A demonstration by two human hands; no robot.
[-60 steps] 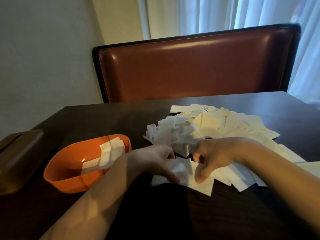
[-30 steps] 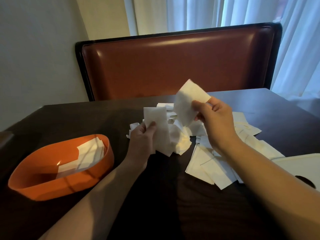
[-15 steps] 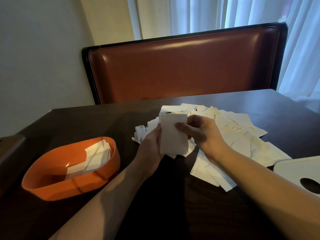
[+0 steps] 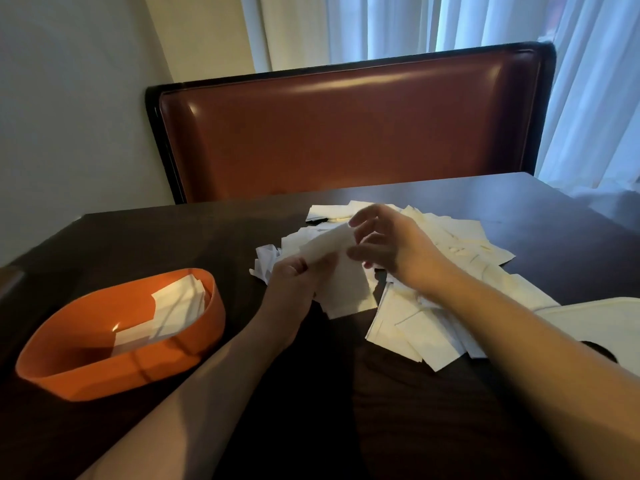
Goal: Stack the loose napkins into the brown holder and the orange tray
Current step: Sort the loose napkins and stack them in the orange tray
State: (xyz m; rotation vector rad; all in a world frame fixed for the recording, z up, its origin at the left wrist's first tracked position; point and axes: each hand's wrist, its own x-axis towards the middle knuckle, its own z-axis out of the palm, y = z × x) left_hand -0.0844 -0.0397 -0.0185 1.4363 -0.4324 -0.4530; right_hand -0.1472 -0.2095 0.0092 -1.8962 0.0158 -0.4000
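Observation:
A heap of loose white napkins (image 4: 450, 247) lies spread on the dark table, right of centre. My left hand (image 4: 294, 282) grips a small stack of napkins (image 4: 341, 289) just above the table. My right hand (image 4: 388, 247) hovers at the stack's top edge, its fingers spread and slightly curled around the upper corner. The orange tray (image 4: 69, 368) sits at the near left with a few napkins (image 4: 173, 313) lying in it. Only a brown corner of the holder (image 4: 8, 278) shows at the left edge.
A white lid-like object (image 4: 595, 320) with a dark hole lies at the right edge. A red-brown padded bench back (image 4: 346, 133) stands behind the table's far edge. Curtains hang behind it, and a plain wall is on the left.
Both hands lifted napkins from the heap and brought them together into one stack in my left hand. The stack has since tilted lower, and my right hand has loosened at its top edge.

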